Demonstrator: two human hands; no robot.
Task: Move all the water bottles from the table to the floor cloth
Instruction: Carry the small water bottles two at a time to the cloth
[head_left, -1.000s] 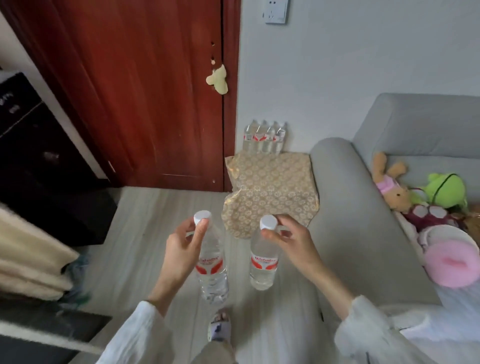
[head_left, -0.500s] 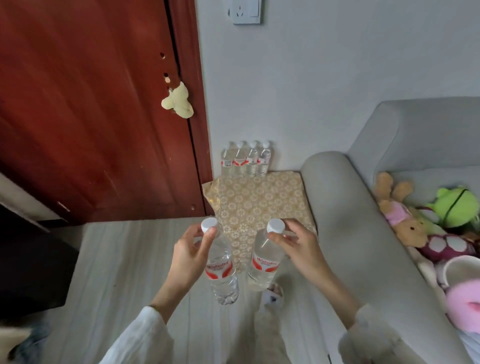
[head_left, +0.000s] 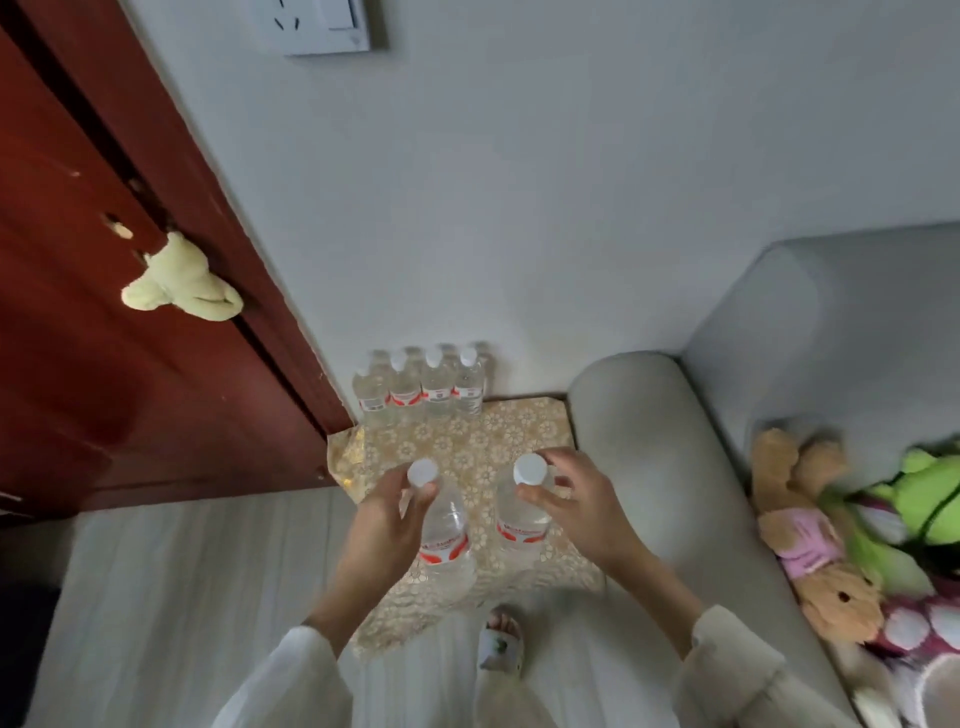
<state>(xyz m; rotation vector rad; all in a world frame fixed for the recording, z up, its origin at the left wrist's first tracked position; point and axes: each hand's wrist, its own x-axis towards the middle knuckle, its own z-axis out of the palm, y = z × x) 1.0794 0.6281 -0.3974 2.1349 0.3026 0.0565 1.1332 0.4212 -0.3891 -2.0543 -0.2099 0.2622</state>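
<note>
Floor cloth (head_left: 498, 431): seemingly full bottles (head_left: 421, 389).

You hold two clear, glossy plastic bottles (head_left: 445, 525) with smooth white caps. At twelve o'clock lies the floor cloth (head_left: 470, 441), a shiny gold floral weave. At nine o'clock stands a polished red wood door (head_left: 104, 338); at three o'clock, a matt grey fabric sofa (head_left: 649, 467).
</note>
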